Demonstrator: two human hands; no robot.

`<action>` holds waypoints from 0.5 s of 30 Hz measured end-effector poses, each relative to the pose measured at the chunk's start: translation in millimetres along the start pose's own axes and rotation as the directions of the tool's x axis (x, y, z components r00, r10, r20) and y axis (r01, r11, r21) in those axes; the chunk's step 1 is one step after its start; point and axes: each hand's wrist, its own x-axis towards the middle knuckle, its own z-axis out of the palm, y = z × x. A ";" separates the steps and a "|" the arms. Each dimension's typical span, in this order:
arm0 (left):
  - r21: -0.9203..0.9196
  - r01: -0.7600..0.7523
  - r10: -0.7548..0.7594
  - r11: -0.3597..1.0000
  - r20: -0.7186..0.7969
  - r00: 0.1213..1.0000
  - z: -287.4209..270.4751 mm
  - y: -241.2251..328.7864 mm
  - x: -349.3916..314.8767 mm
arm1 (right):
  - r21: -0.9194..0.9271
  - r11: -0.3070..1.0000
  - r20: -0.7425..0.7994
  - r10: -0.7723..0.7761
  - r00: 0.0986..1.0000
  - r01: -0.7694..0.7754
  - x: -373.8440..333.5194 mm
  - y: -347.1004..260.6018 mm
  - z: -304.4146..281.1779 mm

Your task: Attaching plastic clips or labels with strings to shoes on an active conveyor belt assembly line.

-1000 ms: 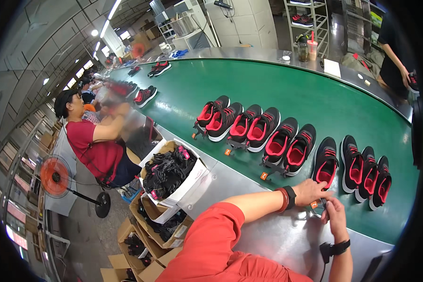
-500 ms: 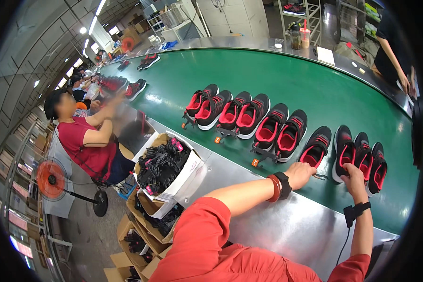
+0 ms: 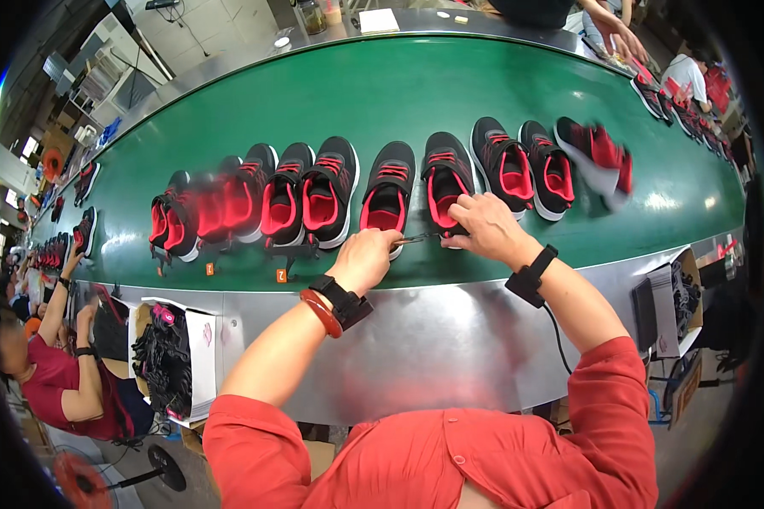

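Note:
Two black sneakers with red linings stand on the green conveyor belt in front of me, toes pointing away. My left hand (image 3: 367, 259) is closed at the heel of the left sneaker (image 3: 390, 182), pinching one end of a thin black shoe hanger (image 3: 413, 240). The hanger spans the gap between the two heels. At the right sneaker (image 3: 446, 165), my right hand (image 3: 488, 227) is closed over the heel, with its fingertips beside the hanger's other end. Those fingers partly hide the heel.
Paired sneakers (image 3: 331, 182) with hangers and orange tags stand to the left. More sneakers (image 3: 546, 174) are at the right, including a blurred one (image 3: 598, 161). A metal ledge (image 3: 416, 339) borders the belt. A box of black hangers (image 3: 165, 360) and a co-worker (image 3: 76, 377) are at left.
The view has swung to the right. My right hand has shifted from inside the right sneaker to its heel, near the hanger. My left hand stays at the left sneaker's heel.

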 end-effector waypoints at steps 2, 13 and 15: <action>-0.003 -0.002 0.002 1.000 -0.014 1.000 1.3 -2.2 -1.8 | -0.024 1.000 -0.014 -0.020 1.000 0.019 2.1 -3.8 2.0; -0.231 0.046 -0.042 0.972 0.026 0.999 -13.7 -12.0 -7.1 | -0.035 0.999 0.084 0.030 0.996 -0.027 27.1 -24.5 7.6; -0.145 -0.194 0.178 0.970 -0.120 0.977 -8.5 -6.4 -10.2 | 0.032 0.993 0.046 0.113 0.993 -0.114 20.4 -18.8 6.1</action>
